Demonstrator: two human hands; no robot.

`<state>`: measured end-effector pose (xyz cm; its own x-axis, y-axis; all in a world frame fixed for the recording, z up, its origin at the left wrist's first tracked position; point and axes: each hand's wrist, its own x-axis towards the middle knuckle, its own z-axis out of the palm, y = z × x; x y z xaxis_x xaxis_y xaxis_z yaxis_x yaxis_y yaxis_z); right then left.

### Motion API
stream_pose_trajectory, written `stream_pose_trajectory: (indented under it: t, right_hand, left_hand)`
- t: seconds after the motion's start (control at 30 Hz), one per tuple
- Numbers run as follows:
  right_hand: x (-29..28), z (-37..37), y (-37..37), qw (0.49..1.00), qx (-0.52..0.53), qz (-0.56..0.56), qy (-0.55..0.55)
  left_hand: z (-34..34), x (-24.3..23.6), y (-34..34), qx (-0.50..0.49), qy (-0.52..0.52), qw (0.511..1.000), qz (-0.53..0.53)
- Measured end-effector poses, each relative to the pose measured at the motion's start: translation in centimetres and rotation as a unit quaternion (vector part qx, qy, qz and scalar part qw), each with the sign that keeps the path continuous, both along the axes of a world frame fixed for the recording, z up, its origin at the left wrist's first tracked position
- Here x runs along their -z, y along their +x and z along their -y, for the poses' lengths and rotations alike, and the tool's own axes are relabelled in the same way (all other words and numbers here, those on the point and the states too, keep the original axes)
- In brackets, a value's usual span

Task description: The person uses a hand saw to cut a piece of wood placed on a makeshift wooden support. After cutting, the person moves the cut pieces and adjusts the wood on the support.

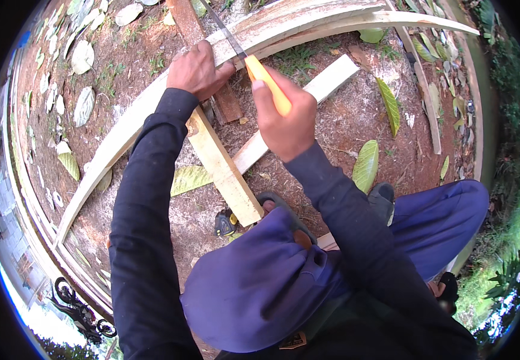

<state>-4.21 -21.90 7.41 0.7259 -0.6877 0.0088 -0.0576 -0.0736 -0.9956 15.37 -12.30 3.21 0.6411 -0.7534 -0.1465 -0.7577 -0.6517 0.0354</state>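
My right hand is closed around the yellow-orange handle of a handsaw. Its narrow blade lies across a long pale wooden plank at the upper middle. Just left of the blade, my left hand presses down on the plank, fingers bent over it and thumb toward the saw. Below the left hand, a short pale wood piece runs toward my foot. A reddish-brown board passes underneath the plank.
Another pale wood strip lies crosswise on the soil. A black and yellow tape measure rests beside my bent knee. Large leaves are scattered around. A thin wooden stick lies at right; a motorbike stands far left.
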Motion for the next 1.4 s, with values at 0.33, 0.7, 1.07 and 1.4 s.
stream_pose_trajectory:
  t: [0.33, 0.7, 1.07, 1.4]
  right_hand:
    - [-2.4, -2.5, -19.4, 0.99, -0.111, -0.086, -0.018]
    - [0.6, -0.8, -4.0, 1.0, -0.027, -0.006, -0.015]
    - [0.9, 1.8, 4.4, 0.995, 0.002, 0.023, -0.095]
    - [-3.2, -2.2, -18.9, 0.992, -0.091, -0.085, -0.005]
  left_hand:
    - [-0.8, 0.3, 0.8, -0.003, 0.035, 0.999, -0.01]
    - [-0.2, 0.0, 0.1, 0.002, 0.023, 1.0, -0.005]
    - [0.8, 0.3, 0.9, 0.043, -0.004, 0.999, -0.019]
    - [-1.1, 0.1, -0.4, -0.024, 0.016, 0.999, -0.016]
